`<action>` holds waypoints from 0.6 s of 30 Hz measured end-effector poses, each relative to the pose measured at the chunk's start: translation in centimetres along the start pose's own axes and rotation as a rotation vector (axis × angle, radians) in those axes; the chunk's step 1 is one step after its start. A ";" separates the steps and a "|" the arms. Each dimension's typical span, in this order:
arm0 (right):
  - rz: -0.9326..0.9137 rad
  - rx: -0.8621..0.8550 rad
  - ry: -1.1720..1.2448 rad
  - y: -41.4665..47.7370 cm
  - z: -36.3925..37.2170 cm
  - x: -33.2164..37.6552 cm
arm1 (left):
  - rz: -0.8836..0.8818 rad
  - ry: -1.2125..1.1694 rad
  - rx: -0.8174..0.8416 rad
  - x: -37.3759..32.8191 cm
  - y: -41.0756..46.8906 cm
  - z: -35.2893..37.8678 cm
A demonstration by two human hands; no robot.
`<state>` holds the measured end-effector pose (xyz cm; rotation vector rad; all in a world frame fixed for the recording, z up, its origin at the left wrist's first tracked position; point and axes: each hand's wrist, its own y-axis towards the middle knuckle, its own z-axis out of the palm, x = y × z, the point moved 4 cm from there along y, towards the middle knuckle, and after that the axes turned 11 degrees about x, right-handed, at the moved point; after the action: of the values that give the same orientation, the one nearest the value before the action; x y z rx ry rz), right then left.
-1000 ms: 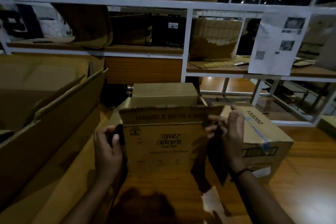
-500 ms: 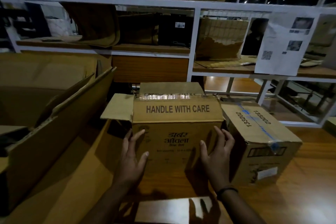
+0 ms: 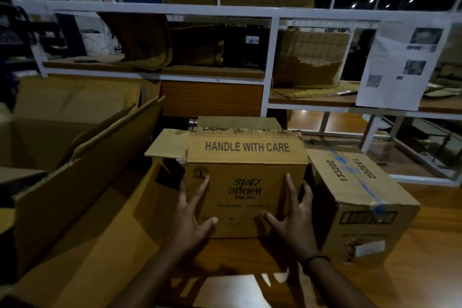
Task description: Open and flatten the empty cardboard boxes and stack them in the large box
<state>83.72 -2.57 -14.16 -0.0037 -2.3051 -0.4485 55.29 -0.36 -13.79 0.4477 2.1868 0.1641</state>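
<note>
Wooden surface [image 3: 435, 245] below white shelving bore the HANDLE WITH CARE box [image 3: 246, 170], upright and straight ahead of both hands, its long side running left to right, with the large box [image 3: 82, 157] lying open to its left. Left hand [image 3: 192, 217] and right hand [image 3: 292, 220] lay flat and spread on its near face, equally near, gripping nothing — a second earlier they had pinched its side edges.

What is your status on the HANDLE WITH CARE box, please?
Left hand and right hand open, fingers spread on near face of the box. Box upright, not yet flattened. Taped box close beside it, right side.
</note>
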 end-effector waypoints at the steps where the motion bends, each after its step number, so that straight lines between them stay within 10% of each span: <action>1: -0.016 0.004 0.005 0.3 -0.5 0.4 | 0.014 0.016 -0.018 -0.6 0.3 0.0; 18: -0.472 -0.254 -0.268 4.0 -14.6 10.4 | 0.214 0.350 -0.225 -14.7 4.0 -8.6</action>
<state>87.12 -4.86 3.74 0.3817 -2.4889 -1.0334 57.74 -1.80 3.49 0.5566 2.4183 0.6402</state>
